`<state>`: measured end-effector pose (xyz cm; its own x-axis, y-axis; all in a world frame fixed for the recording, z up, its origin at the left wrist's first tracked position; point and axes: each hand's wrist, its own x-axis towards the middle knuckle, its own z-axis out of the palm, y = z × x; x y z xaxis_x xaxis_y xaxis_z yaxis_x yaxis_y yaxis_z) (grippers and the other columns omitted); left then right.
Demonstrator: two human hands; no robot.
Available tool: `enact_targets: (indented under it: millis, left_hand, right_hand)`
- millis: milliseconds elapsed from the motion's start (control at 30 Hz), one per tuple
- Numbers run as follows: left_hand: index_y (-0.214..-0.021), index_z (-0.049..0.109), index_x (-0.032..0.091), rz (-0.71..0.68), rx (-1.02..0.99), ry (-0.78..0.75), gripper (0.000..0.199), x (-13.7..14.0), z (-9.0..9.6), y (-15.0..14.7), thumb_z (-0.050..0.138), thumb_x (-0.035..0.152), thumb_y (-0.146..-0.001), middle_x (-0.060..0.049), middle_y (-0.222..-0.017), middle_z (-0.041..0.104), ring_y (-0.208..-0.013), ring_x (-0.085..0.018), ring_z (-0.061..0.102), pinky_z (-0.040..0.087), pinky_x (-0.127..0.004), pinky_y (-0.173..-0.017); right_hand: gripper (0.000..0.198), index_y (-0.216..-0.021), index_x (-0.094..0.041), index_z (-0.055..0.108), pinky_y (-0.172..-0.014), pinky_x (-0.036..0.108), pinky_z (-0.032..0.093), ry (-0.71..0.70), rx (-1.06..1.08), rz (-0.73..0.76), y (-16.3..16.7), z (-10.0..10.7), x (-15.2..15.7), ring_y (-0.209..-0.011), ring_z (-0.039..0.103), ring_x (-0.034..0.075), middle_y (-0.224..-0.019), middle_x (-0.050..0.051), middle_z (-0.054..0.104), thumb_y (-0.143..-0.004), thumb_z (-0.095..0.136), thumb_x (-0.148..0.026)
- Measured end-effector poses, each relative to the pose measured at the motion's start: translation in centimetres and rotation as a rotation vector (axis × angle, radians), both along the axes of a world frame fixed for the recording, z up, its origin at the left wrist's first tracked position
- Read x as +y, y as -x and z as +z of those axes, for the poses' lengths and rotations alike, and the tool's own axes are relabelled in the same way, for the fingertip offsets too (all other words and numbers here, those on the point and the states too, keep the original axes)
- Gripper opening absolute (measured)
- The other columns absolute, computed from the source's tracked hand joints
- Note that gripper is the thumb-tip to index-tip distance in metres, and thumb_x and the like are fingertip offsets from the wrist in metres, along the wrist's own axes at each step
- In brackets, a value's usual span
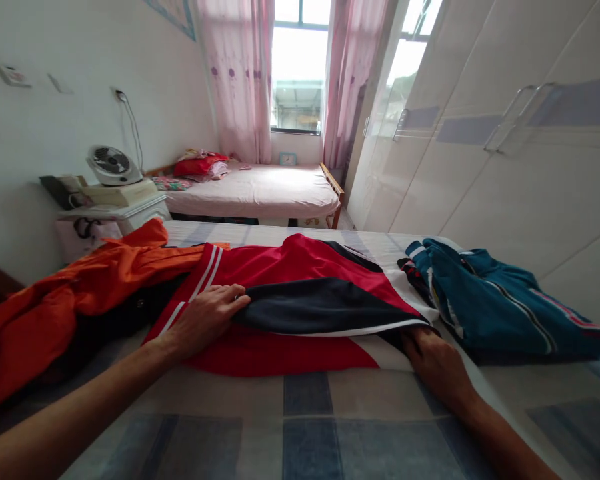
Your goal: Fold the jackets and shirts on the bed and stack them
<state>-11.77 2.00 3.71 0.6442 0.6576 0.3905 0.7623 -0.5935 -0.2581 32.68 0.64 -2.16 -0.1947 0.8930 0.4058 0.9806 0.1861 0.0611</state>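
Note:
A red jacket (260, 267) with a dark navy sleeve (305, 307) and white trim lies spread on the bed (305, 427). The sleeve is folded across its body. My left hand (213, 310) pinches the sleeve's left end, near the white-striped hem. At the right, my right hand (430, 357) grips the sleeve's other end by the white shoulder part, its fingertips partly hidden under the cloth. To the left lies a rumpled orange garment (115, 273) with black cloth (115, 327) beneath it. A teal jacket (500, 300) with a zip lies folded on the right.
Beyond the bed stands a second bed (280, 190) with red bundled cloth (200, 165) on it. A fan (113, 165) sits on a white cabinet (140, 210) at the left. Tall wardrobe doors (480, 180) line the right side.

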Motion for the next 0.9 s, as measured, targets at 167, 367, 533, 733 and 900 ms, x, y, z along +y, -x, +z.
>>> enact_targets:
  millis: [167, 367, 533, 733, 900]
  left_hand:
    - [-0.108, 0.060, 0.020, 0.051, -0.078, -0.155, 0.029, -2.2, 1.1, 1.6, 0.040, 0.011, -0.088, -0.009, -0.101, 0.061, -0.091, -0.021, 0.057, 0.046, -0.036, -0.083]
    - [-0.105, 0.061, 0.020, 0.036, -0.029, -0.060, 0.029, -4.5, -1.2, 2.7, 0.044, 0.008, -0.086, -0.007, -0.096, 0.063, -0.089, -0.020, 0.058, 0.046, -0.033, -0.080]
    - [-0.105, 0.064, 0.022, 0.076, -0.065, -0.008, 0.030, -4.4, -1.2, 3.0, 0.048, 0.008, -0.084, -0.007, -0.100, 0.062, -0.094, -0.021, 0.058, 0.046, -0.036, -0.084]
    - [-0.091, 0.069, 0.023, 0.168, -0.170, 0.306, 0.038, -3.0, 2.1, 2.4, 0.041, 0.002, -0.077, -0.004, -0.106, 0.064, -0.096, -0.016, 0.061, 0.047, -0.029, -0.086]
    - [-0.098, 0.069, 0.026, 0.132, -0.159, 0.551, 0.041, -0.3, 4.6, 0.7, 0.045, 0.006, -0.071, 0.000, -0.118, 0.063, -0.105, -0.016, 0.059, 0.043, -0.026, -0.093]
  right_hand:
    - [0.026, -0.090, -0.018, 0.061, -0.061, 0.029, 0.047, -0.073, -0.053, 0.210, -0.5, 0.7, -2.8, -0.071, 0.064, 0.019, -0.085, 0.008, 0.066, -0.091, 0.036, -0.026]
    - [0.024, -0.105, -0.015, 0.057, -0.076, 0.034, 0.045, -0.333, -0.053, 0.234, 0.2, 1.4, -4.1, -0.088, 0.060, 0.023, -0.099, 0.011, 0.063, -0.087, 0.049, -0.029]
    - [0.018, -0.094, -0.022, 0.063, -0.087, 0.042, 0.041, -0.106, -0.061, 0.293, 0.8, 2.1, -3.0, -0.103, 0.057, 0.026, -0.100, 0.007, 0.065, -0.085, 0.048, -0.021]
    - [0.023, -0.096, -0.026, 0.063, -0.085, 0.036, 0.046, 0.185, 0.131, 0.269, 0.9, 5.3, -1.9, -0.098, 0.061, 0.023, -0.107, 0.006, 0.065, -0.081, 0.047, -0.023]
    - [0.026, -0.098, -0.025, 0.064, -0.083, 0.032, 0.049, 0.298, 0.241, 0.321, 4.6, 6.8, 0.8, -0.096, 0.062, 0.020, -0.106, 0.006, 0.066, -0.085, 0.042, -0.028]
